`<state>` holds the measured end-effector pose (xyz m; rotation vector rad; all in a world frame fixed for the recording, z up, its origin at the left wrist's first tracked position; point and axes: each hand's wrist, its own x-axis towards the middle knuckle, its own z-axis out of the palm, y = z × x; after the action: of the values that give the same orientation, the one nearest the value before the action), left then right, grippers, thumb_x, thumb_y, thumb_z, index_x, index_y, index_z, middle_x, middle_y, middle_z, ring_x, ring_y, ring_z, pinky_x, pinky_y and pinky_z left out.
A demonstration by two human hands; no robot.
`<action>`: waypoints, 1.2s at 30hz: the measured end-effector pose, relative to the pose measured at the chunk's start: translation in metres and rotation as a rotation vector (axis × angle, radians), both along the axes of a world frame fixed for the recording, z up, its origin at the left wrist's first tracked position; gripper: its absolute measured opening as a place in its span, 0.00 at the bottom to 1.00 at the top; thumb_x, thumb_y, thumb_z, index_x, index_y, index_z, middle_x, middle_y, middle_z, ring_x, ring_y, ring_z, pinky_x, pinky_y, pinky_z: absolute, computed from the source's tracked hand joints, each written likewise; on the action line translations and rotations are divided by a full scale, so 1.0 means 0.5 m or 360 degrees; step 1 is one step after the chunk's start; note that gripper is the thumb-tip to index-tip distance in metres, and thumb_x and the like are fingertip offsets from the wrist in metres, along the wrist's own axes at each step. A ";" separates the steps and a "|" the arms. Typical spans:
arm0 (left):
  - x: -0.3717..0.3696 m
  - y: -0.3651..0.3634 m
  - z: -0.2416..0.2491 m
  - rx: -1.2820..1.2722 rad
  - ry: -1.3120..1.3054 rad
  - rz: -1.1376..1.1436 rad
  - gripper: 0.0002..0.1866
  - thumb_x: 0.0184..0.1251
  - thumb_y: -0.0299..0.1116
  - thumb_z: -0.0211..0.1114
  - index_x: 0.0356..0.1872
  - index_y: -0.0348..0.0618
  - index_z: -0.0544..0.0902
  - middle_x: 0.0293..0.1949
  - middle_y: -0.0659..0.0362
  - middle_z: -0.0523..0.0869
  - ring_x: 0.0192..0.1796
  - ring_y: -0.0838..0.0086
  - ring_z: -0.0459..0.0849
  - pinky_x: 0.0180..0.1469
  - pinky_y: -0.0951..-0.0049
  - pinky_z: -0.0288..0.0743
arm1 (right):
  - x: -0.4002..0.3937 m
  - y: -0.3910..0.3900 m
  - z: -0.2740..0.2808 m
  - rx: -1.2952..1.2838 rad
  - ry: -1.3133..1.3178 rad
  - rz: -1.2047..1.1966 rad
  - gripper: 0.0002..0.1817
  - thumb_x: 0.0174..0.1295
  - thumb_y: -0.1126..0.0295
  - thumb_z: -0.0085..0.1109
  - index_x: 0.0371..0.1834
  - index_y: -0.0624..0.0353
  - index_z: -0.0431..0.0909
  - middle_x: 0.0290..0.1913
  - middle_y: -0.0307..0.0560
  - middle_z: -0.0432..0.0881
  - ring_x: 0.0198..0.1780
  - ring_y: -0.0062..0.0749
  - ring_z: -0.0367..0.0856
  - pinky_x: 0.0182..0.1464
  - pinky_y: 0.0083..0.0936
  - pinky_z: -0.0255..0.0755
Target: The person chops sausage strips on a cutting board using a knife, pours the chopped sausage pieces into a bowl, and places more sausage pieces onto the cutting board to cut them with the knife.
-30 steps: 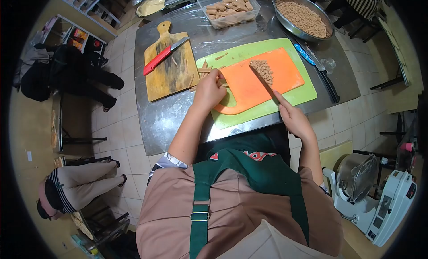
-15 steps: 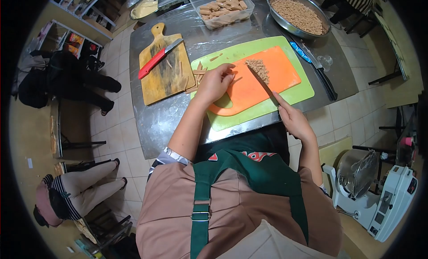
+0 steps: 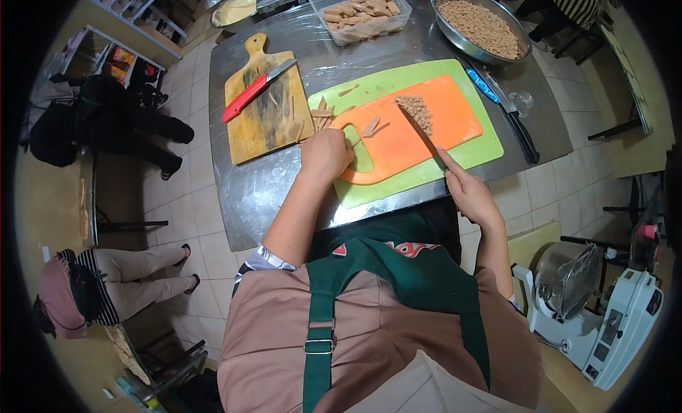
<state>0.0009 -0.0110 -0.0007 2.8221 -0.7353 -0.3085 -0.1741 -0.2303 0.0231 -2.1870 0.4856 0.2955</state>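
My right hand (image 3: 470, 194) grips a knife, its blade (image 3: 419, 131) lying over the orange cutting board (image 3: 447, 113) against a small heap of chopped light-brown bits (image 3: 415, 109). My left hand (image 3: 327, 156) is closed at the board's handle end, fingers curled under; whether it grips the handle or brown strips is hidden. A few cut strips (image 3: 373, 127) rest on the orange board. More strips (image 3: 322, 113) lie just beyond my left hand, by the green cutting board (image 3: 469, 151) that sits under the orange one.
A wooden board (image 3: 245, 139) bears a red-handled knife (image 3: 246, 100). Farther back stand a plastic tub (image 3: 362, 34) of brown pieces and a metal bowl (image 3: 526, 54) of chopped bits. More knives (image 3: 522, 137) lie at right. A white-based machine (image 3: 618, 335) and other people are nearby.
My left hand has moved left and nearer me, off the orange board's middle to its handle end, uncovering strips there. The right hand and knife stay almost in place.
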 end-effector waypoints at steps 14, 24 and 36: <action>-0.014 -0.052 0.047 -0.0361 0.0095 -0.0112 0.11 0.50 0.37 0.64 0.28 0.39 0.84 0.25 0.52 0.84 0.30 0.61 0.84 0.36 0.65 0.76 | -0.013 0.002 0.001 -0.0013 -0.0038 0.0010 0.26 0.68 0.66 0.38 0.70 0.35 0.57 0.27 0.65 0.75 0.31 0.54 0.76 0.40 0.35 0.69; 0.028 -0.088 -0.004 -0.0721 -0.0207 -0.0081 0.10 0.54 0.35 0.65 0.26 0.37 0.81 0.22 0.51 0.82 0.30 0.57 0.82 0.37 0.60 0.75 | -0.026 0.004 -0.009 -0.0026 -0.0149 0.0068 0.26 0.67 0.66 0.38 0.69 0.37 0.57 0.30 0.67 0.77 0.37 0.58 0.78 0.43 0.40 0.69; 0.061 -0.081 -0.008 -0.0827 0.0232 0.0224 0.10 0.49 0.34 0.68 0.28 0.37 0.84 0.23 0.51 0.84 0.28 0.64 0.84 0.34 0.69 0.77 | -0.009 0.029 -0.008 0.0009 -0.0260 0.0125 0.25 0.67 0.67 0.39 0.69 0.42 0.58 0.26 0.65 0.74 0.31 0.55 0.76 0.40 0.37 0.69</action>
<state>0.0316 -0.0515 -0.0048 2.3160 -0.4938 -0.2520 -0.1785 -0.2158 0.0192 -2.2060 0.3086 0.1585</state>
